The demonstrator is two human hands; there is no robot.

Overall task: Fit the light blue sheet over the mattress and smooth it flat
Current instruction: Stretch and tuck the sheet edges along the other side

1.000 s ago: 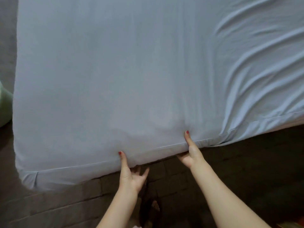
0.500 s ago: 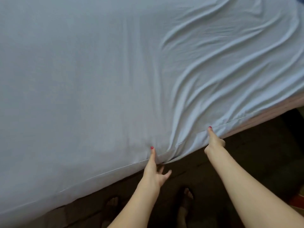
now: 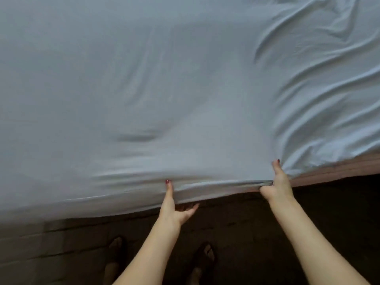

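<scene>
**Tucking the near edge**

Both hands grip the hem of the light blue sheet [image 3: 144, 89] along the mattress [image 3: 337, 168] near side. The left hand [image 3: 174, 208] pinches it, thumb on top, fingers loosely spread beneath; the right hand [image 3: 277, 184] is clenched on bunched cloth. Pull down and rightward evenly (pink mattress shows bare at right) to draw out the right-hand wrinkles.

Light blue sheet [image 3: 164, 79]: thin woven cloth, matt; smooth at left, creased in soft folds at right, stitched hem along the near edge. Mattress [image 3: 339, 171]: pinkish fabric, dull, faintly ribbed. Floor [image 3: 61, 243]: dark, matt, jointed tiles or bricks.
</scene>
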